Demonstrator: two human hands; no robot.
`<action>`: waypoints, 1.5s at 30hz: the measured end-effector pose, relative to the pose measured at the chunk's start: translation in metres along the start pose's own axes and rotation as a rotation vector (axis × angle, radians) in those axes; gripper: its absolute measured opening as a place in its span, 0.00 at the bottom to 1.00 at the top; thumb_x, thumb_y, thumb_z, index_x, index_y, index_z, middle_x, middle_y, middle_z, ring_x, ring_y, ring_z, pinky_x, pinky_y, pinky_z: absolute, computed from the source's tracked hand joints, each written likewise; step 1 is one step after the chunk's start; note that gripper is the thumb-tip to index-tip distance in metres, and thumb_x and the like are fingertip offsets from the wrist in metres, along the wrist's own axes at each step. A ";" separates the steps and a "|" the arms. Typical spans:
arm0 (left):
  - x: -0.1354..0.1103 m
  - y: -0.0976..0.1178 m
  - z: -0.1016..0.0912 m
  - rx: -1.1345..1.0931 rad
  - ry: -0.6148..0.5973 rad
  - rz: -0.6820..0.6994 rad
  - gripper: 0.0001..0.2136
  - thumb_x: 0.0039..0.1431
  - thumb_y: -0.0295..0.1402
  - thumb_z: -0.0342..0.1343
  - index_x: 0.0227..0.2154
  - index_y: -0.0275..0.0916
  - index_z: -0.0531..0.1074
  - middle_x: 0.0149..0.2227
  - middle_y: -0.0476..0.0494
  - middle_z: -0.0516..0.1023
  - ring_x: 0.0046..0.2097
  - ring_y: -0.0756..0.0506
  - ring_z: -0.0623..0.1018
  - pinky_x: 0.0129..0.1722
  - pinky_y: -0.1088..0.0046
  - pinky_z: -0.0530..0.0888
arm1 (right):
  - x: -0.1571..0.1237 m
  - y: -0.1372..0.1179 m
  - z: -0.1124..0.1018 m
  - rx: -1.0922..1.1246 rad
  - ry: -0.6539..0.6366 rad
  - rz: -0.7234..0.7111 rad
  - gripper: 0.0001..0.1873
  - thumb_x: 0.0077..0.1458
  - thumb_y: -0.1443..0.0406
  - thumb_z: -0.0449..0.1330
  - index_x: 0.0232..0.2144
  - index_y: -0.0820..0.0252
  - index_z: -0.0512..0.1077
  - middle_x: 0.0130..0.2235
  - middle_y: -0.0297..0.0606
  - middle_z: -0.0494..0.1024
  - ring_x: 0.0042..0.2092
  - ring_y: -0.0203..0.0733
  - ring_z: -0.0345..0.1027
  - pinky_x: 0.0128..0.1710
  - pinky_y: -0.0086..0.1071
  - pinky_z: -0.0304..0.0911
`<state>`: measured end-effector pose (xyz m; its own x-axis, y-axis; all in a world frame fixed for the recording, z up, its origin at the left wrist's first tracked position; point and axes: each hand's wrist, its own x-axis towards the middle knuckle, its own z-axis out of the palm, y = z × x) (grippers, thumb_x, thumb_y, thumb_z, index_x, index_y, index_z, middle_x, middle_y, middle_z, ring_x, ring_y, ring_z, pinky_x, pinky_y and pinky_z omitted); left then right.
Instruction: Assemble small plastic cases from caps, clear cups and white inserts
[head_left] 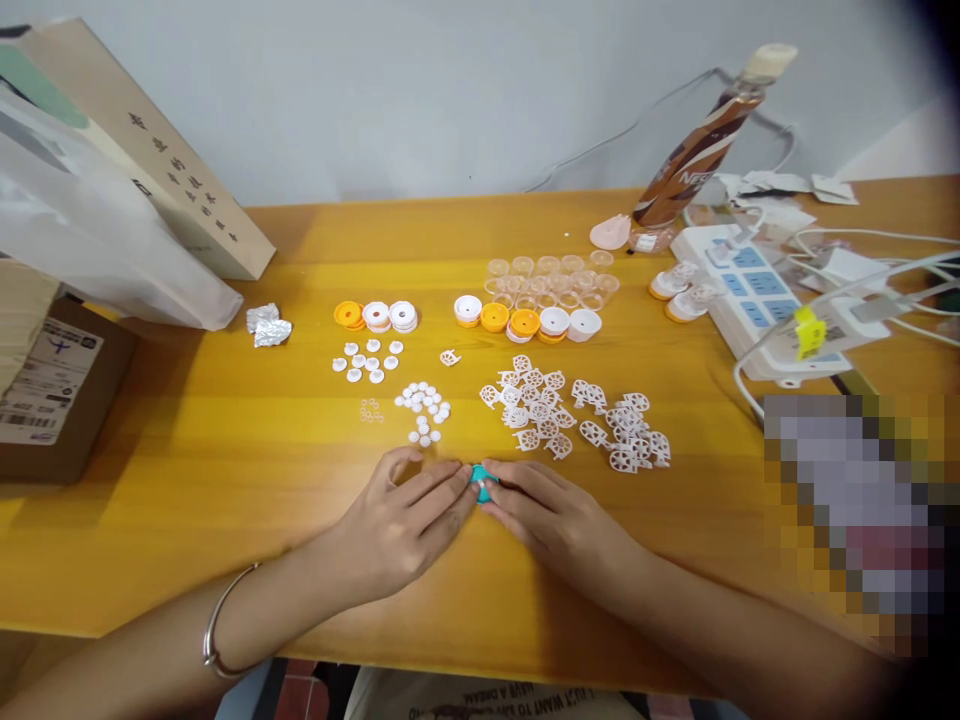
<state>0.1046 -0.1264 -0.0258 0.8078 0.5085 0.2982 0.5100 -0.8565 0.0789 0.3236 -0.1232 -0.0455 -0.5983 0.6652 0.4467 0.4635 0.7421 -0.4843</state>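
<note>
Both my hands rest on the yellow wooden table near its front edge, fingertips meeting on a small teal plastic part. My left hand, with a silver bangle on the wrist, pinches the part from the left. My right hand pinches it from the right. Just beyond my fingers lie several small white gear wheels and a spread of white spoked plastic pieces. Farther back sit orange and white round caps and clear small cups.
A cardboard box, a tall leaning box and a plastic bag fill the left side. A bottle, a white power strip with cables and a blurred patch lie at right. Foil scraps sit mid-left.
</note>
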 end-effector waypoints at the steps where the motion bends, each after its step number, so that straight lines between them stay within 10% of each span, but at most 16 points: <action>1: 0.001 -0.001 -0.001 -0.020 0.009 -0.009 0.13 0.59 0.25 0.50 0.47 0.36 0.67 0.46 0.40 0.75 0.50 0.43 0.71 0.50 0.58 0.60 | 0.001 -0.001 -0.001 -0.006 0.007 -0.007 0.10 0.57 0.70 0.52 0.41 0.61 0.69 0.41 0.44 0.75 0.45 0.42 0.70 0.45 0.36 0.71; 14: 0.000 -0.062 -0.013 -0.134 0.131 -0.314 0.09 0.58 0.28 0.53 0.41 0.40 0.72 0.39 0.44 0.74 0.40 0.47 0.73 0.38 0.69 0.67 | 0.003 0.001 0.001 0.127 0.056 0.071 0.11 0.54 0.71 0.57 0.41 0.60 0.67 0.40 0.42 0.76 0.43 0.40 0.71 0.43 0.36 0.70; 34: 0.009 -0.053 -0.011 -0.277 0.078 -0.360 0.03 0.59 0.26 0.51 0.33 0.36 0.68 0.34 0.44 0.73 0.37 0.48 0.71 0.39 0.69 0.68 | 0.004 0.001 0.001 0.122 0.058 0.083 0.11 0.54 0.71 0.56 0.41 0.58 0.66 0.40 0.42 0.76 0.42 0.40 0.71 0.43 0.37 0.70; 45: 0.012 -0.020 0.002 -0.290 0.113 -0.050 0.08 0.59 0.24 0.49 0.40 0.36 0.69 0.36 0.43 0.76 0.38 0.49 0.73 0.37 0.72 0.69 | 0.007 -0.002 0.000 0.110 0.082 0.084 0.09 0.53 0.70 0.56 0.39 0.58 0.66 0.39 0.41 0.76 0.42 0.40 0.72 0.43 0.35 0.70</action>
<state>0.1047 -0.1035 -0.0253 0.7374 0.5516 0.3898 0.4296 -0.8284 0.3595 0.3184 -0.1196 -0.0418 -0.5029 0.7325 0.4589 0.4328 0.6729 -0.5999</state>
